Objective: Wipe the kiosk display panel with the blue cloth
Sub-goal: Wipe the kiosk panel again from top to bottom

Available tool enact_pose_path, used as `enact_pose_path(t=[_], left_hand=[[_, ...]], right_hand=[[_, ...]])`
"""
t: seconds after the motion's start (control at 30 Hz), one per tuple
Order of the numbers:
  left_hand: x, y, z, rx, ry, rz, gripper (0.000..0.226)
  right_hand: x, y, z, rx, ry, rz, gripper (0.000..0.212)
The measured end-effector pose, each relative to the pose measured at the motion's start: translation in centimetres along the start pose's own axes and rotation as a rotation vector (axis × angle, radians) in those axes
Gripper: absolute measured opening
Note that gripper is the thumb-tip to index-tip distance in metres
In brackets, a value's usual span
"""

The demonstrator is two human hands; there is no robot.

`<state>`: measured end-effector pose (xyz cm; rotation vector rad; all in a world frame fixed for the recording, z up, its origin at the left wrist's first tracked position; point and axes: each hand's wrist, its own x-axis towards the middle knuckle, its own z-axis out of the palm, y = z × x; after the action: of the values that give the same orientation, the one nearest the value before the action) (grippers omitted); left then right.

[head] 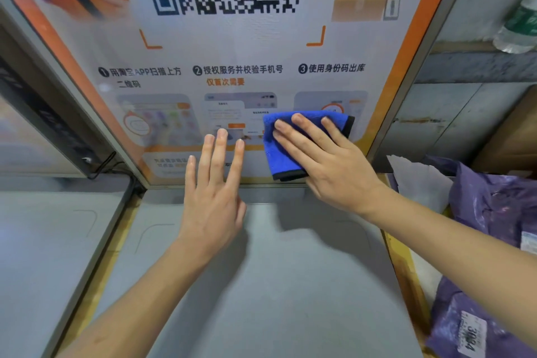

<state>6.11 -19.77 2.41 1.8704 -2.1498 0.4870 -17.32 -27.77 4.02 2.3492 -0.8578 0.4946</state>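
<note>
The kiosk display panel [232, 46] stands upright ahead, showing a QR code, three numbered steps and an orange border. A folded blue cloth [280, 151] with a black hem lies flat against the panel's lower right part. My right hand [328, 160] presses on the cloth with fingers spread, covering much of it. My left hand [213, 183] is just left of the cloth, fingers apart and empty, with its fingertips at the panel's lower middle.
A grey flat shelf [261, 285] extends below the panel toward me. A second screen [35, 131] with a cable stands on the left. Purple parcel bags [488, 241] and a cardboard box [511, 136] crowd the right side; a plastic bottle [520, 23] lies at the upper right.
</note>
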Motion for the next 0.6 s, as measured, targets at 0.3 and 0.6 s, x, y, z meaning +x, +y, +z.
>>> enact_pose_path(t=[0.3,0.6], left_hand=[[-0.6,-2.9,-1.1,-0.054,0.014,-0.128,0.102],[-0.8,-5.2,-2.0,-0.11,-0.021,-0.064,0.095]], right_hand=[[0.3,-2.5,0.8,0.014,-0.141,-0.161,0.069],[2.3,-5.3,1.8,-0.054,-0.211,-0.248,0.075]])
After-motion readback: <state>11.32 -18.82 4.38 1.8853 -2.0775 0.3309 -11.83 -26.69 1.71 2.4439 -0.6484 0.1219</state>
